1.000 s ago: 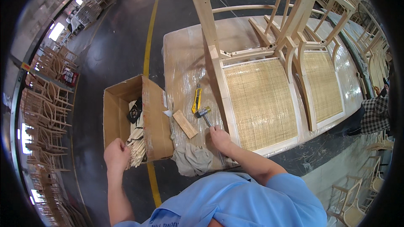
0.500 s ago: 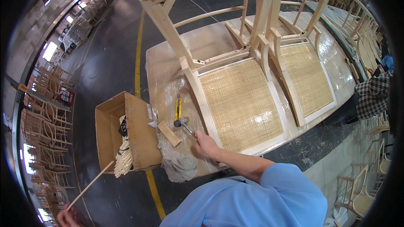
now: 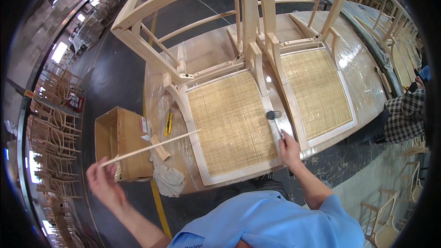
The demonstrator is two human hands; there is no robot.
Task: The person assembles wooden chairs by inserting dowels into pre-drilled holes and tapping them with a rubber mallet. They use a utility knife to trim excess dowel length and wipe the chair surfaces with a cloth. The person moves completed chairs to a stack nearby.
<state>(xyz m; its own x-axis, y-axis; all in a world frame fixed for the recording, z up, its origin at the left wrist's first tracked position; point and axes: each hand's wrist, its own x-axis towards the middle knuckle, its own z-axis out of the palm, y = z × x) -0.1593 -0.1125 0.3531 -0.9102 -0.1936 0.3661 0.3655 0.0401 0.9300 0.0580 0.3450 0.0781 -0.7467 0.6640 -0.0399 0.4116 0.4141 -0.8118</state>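
Observation:
My left hand [image 3: 104,181] is closed around one end of a thin, pale wooden strip [image 3: 151,147]. The strip's far end reaches the edge of a woven cane seat panel [image 3: 229,121] in the nearer-left wooden chair frame. In my right hand [image 3: 288,150] is a mallet [image 3: 274,115] with a dark head, held by its handle over that panel's right border. A second chair frame with a cane panel [image 3: 316,93] lies beside it on the right. Both frames rest on a plastic-wrapped table [image 3: 363,71].
Left of the table stands an open cardboard box [image 3: 133,138]. Near it lie a yellow utility knife [image 3: 169,124], a wooden block [image 3: 160,148] and a grey rag [image 3: 168,180]. A person in a checked shirt [image 3: 404,115] is at the right. Stacked chairs line the left side.
My right hand has carried the mallet rightward from beside the knife to the left panel's right border. My left hand has risen with the strip, swinging its far end over to the panel.

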